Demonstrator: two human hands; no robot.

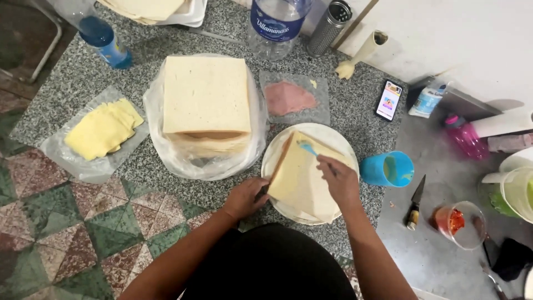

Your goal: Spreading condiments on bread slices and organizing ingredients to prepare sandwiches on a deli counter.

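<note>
Two surfaces fill my view: a speckled grey granite counter standing over a worn floor of red and green triangle tiles, with a smooth grey slab to the right carrying a blue plastic cup and a small knife. My left hand pinches the near corner of a big, soft, crustless square bread slice lying on a round white plate. My right hand is closed around a blue spreader pressed onto that slice, beside a tall bread stack in clear plastic, yellow cheese slices and pink ham.
</note>
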